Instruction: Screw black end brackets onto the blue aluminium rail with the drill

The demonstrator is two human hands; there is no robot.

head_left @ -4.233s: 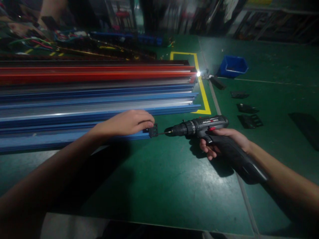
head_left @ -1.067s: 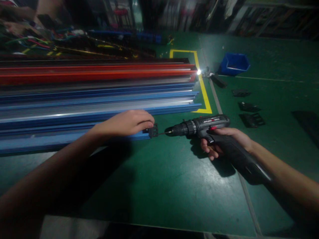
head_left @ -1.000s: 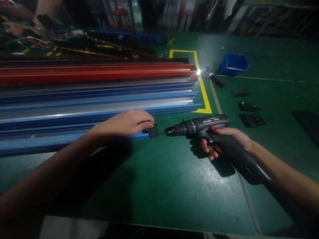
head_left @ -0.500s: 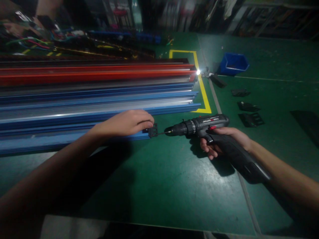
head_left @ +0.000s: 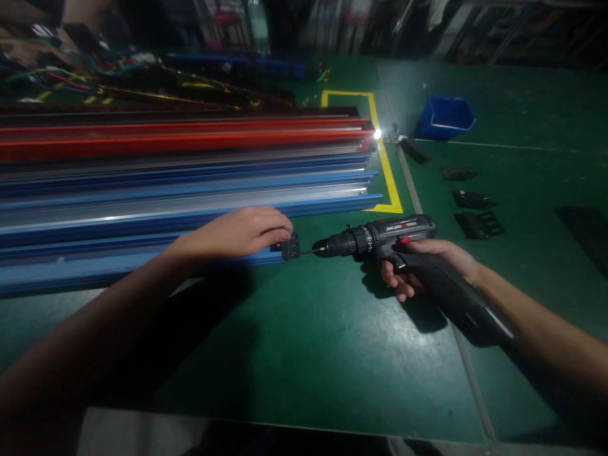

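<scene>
My right hand [head_left: 427, 263] is wrapped round the grip of a black cordless drill [head_left: 384, 235], which lies level and points left. Its long thin bit [head_left: 311, 251] reaches a slotted black plastic end cap [head_left: 291, 246]. That cap sits at the right end of the nearest blue metal profile [head_left: 256, 255]. My left hand [head_left: 254, 231] rests over this profile's end, fingers bent and closed on the cap. The fingertips partly cover the cap, and the exact contact of bit and screw is too small to make out.
More blue profiles [head_left: 190, 209] and red profiles [head_left: 190, 136] lie side by side behind. At right are several black plastic parts [head_left: 479, 225], a dark-handled tool [head_left: 413, 149] and a blue bin [head_left: 446, 120]. A co-worker's hand [head_left: 28, 54] is among wires at far left.
Both hands, the drill and the end cap hold nearly the same place. The whole view has shifted very slightly upward.
</scene>
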